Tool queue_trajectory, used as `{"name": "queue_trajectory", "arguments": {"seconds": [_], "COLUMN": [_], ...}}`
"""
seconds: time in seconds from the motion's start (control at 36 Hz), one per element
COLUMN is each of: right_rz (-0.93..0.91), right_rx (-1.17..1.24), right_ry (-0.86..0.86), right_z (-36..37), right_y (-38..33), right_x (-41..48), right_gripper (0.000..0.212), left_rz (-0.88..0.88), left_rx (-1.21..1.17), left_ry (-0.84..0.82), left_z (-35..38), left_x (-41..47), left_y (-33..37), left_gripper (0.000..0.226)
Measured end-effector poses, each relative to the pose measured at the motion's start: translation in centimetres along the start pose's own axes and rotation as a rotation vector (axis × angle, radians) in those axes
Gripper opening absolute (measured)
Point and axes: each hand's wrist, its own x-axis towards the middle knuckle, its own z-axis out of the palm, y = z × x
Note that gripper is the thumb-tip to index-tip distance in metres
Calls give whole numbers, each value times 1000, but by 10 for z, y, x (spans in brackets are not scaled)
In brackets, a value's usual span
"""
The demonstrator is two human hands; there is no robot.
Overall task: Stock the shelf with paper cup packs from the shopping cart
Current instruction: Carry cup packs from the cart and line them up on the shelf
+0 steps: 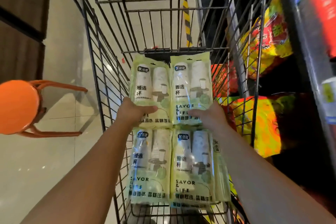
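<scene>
Two hands gripping: left hand (133, 110) holds a pale green plastic paper cup pack (151, 82), thumb on top; right hand (209, 114) holds the matching pack (191, 82) alongside, fingers hidden beneath.

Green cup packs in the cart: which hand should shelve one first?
Probably right: the right hand grips the far-right pale green plastic cup pack, nearest the dark shelf; the left hand grips the far-left pack.
</scene>
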Motion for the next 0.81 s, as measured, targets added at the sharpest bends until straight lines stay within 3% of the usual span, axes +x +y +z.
{"name": "queue_trajectory", "arguments": {"seconds": [0.11, 0.25, 0.33, 0.53, 0.69, 0.81], "right_rz": [-59, -113, -202, -428, -458, -522], "right_rx": [76, 170, 182, 153, 213, 293], "right_ry": [13, -64, -91, -77, -19, 59], "right_z": [-14, -26, -28, -25, -2, 33], "right_y": [-1, -3, -3, -8, 8, 27], "right_x": [-23, -64, -97, -191, -275, -331], "right_gripper": [111, 97, 75, 70, 97, 103], "left_rz": [71, 181, 255, 358, 527, 606], "left_rx": [-4, -6, -30, -108, -104, -63], "left_ry": [-13, 38, 33, 14, -61, -131], "left_z": [-11, -30, -43, -91, -146, -194], "left_x": [-38, -108, -148, -210, -256, -281], "left_y": [8, 21, 23, 0, -31, -61], "left_gripper": [102, 60, 37, 47, 45, 65]}}
